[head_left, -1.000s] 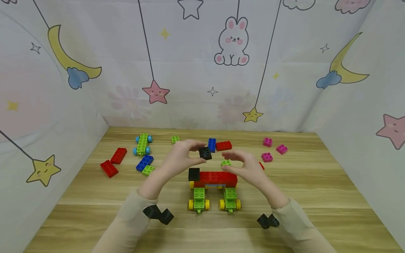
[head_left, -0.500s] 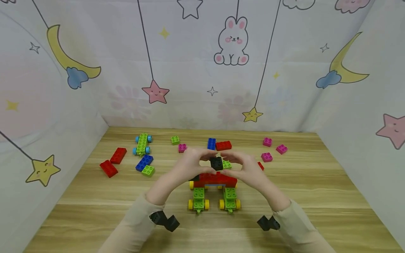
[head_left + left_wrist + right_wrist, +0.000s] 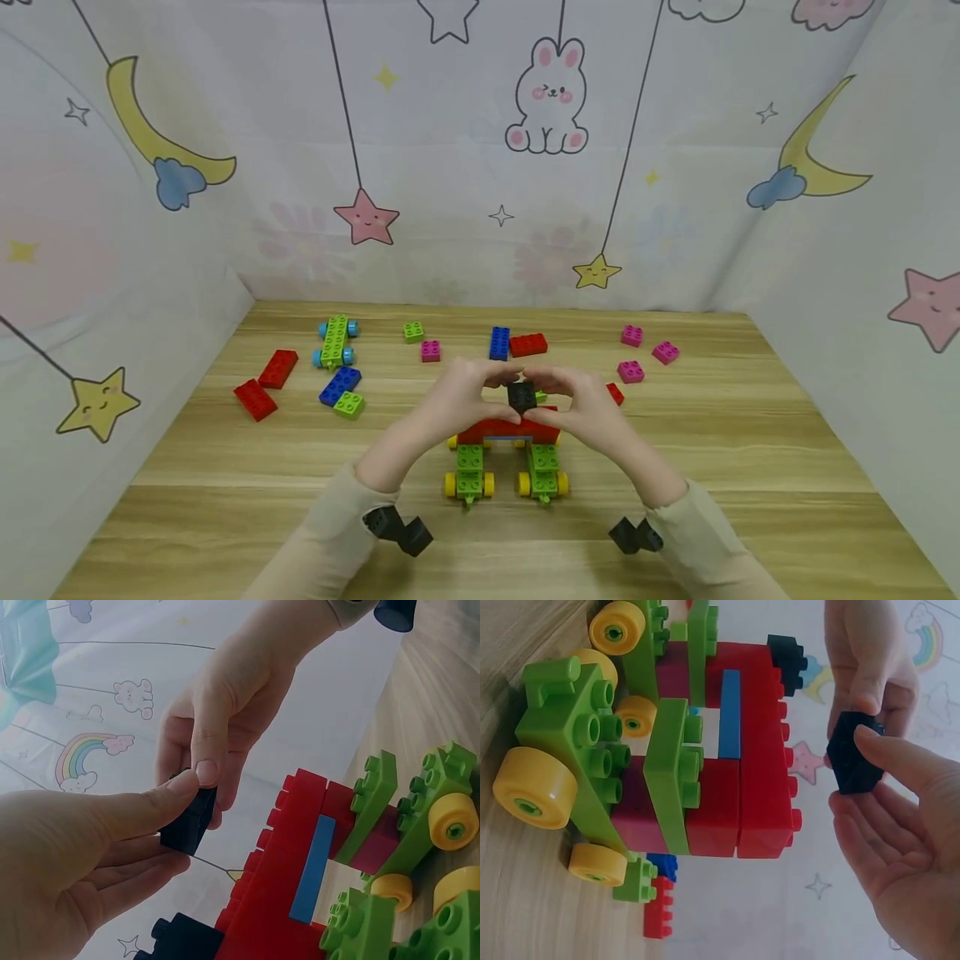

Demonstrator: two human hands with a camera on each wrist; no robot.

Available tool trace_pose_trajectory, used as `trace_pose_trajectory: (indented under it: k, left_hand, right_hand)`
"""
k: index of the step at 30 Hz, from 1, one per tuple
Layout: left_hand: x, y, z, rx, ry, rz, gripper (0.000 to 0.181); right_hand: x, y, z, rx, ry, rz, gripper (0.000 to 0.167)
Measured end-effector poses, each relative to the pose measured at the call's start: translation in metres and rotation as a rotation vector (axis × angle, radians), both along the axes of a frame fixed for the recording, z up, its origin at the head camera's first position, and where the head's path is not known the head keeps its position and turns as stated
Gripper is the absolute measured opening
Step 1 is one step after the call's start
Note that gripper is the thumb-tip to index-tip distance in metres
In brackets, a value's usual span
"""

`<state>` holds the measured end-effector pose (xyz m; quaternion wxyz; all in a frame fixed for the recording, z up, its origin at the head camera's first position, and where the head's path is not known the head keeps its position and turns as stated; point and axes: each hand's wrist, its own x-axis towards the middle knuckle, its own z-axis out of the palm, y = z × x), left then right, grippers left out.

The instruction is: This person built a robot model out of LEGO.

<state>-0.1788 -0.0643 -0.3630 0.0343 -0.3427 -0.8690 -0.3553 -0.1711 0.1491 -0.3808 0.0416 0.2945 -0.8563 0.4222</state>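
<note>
A black brick (image 3: 522, 397) is pinched between thumb and fingers of both my left hand (image 3: 463, 398) and my right hand (image 3: 573, 400). It hangs just above a build whose red top row (image 3: 508, 431) spans two green wheeled bases (image 3: 470, 483) with yellow wheels. In the right wrist view, a gap separates the held brick from the red studs (image 3: 789, 757). A second black brick (image 3: 187, 939) sits on the left end of the red row; my left hand hides it in the head view. A blue piece (image 3: 313, 868) lies beneath the red row.
Behind the hands lie a blue brick (image 3: 499, 343), a red brick (image 3: 528, 345) and a magenta brick (image 3: 431, 351). At left are a green car base (image 3: 335, 340) with blue wheels, plus red bricks (image 3: 255, 400). Several magenta bricks (image 3: 631, 372) lie at right.
My left hand has moved right and down with the black brick, over the red row. My right hand has come in to meet it and now grips the brick too.
</note>
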Motion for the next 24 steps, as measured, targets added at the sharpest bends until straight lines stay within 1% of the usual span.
trace_pose_trajectory:
  k: [7,14,19,24]
  left_hand:
    - [0.000,0.004,0.000,-0.018,-0.013,0.019,0.054]
    - [-0.001,0.011,-0.002,-0.041,-0.065,0.013,0.050]
    - [0.002,0.016,-0.003,-0.057,-0.092,0.015,0.046]
    - [0.005,0.022,-0.004,-0.118,-0.112,0.010,0.043]
  right_hand:
    - [-0.002,0.012,-0.007,-0.010,0.008,-0.049,0.044]
    - [-0.006,0.030,-0.014,-0.046,-0.015,-0.066,0.043]
    - [-0.004,0.040,-0.017,-0.046,-0.031,-0.077,0.040]
    - [-0.002,0.047,-0.020,-0.026,-0.035,-0.087,0.039]
